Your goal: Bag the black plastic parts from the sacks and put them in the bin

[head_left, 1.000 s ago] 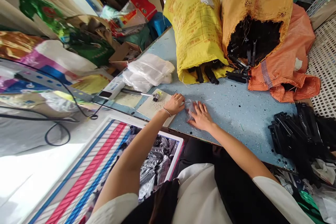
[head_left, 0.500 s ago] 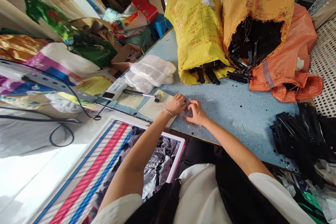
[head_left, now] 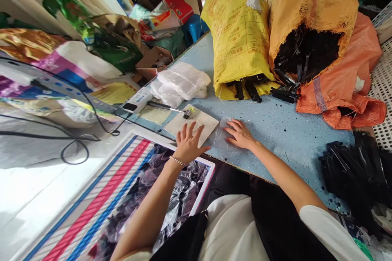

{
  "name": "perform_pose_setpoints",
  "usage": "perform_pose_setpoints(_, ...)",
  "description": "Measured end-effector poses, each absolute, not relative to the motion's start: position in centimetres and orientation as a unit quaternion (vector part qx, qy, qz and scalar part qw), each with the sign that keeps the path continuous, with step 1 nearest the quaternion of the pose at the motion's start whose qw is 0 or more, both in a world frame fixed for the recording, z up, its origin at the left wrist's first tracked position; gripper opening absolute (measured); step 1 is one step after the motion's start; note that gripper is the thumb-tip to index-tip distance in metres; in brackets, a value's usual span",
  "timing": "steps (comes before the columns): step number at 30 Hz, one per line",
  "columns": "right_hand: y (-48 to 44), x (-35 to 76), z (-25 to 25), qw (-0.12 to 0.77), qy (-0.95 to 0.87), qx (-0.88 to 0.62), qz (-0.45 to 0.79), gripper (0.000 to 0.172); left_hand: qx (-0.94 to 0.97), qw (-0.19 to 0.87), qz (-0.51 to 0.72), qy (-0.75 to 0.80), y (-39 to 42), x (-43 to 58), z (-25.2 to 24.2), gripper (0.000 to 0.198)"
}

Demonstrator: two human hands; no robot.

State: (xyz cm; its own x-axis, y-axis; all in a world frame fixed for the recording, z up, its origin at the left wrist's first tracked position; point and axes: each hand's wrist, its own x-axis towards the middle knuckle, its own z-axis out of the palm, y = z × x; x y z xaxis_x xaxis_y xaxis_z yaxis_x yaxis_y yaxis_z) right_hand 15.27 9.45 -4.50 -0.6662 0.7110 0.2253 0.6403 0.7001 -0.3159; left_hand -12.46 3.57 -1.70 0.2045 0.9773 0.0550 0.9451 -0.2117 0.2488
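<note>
Now, on my feed, the clear bag (head_left: 220, 138) lies on the surface (head_left: 271, 130) just left of my right grip (head_left: 239, 133) and partly beneath it, whether pinched I cannot tell, while my left grip (head_left: 189, 145), farther off, is spread, empty.

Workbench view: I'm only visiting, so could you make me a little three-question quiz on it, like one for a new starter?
1. Multiple choice. Which hand touches the clear plastic?
A) left
B) right
C) neither

2. True or false. The left hand is gripping the hammer.

3. Fill the gap. Black pieces poke out of the ____ sack, the one nearest the white bags.

Key:
1. B, the right hand.
2. False. The left hand has its fingers spread, and the hammer lies with its head on the board.
3. Yellow.
</note>
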Motion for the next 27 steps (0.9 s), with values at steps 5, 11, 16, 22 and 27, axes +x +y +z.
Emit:
perform_pose_setpoints(5, 8.9, 14.3, -4.6, 0.147, -0.916, -0.359, 0.103, 0.051, 0.810, 0.049, 0.067, 0.581, -0.7, -16.5, -3.7, 0.070)
perform_pose_setpoints(11, 8.9, 13.7, -4.7, 0.146, -0.918, -0.348, 0.126, 0.052, 0.874, 0.031, 0.106, 0.474, 2.4, -18.9, -4.4, 0.057)
perform_pose_setpoints(16, 8.7, 13.8, -4.5, 0.151, -0.917, -0.350, 0.119, 0.052, 0.897, 0.051, 0.071, 0.433, 4.6, -17.5, -3.7, 0.079)
perform_pose_setpoints(22, 8.5, 13.8, -4.3, 0.150, -0.919, -0.348, 0.107, 0.051, 0.905, 0.061, 0.059, 0.416, 5.3, -18.0, -3.2, 0.075)
perform_pose_setpoints(27, 8.6, 13.7, -4.5, 0.147, -0.918, -0.350, 0.110, 0.051, 0.894, 0.075, 0.085, 0.433, 6.5, -16.8, -1.0, 0.057)
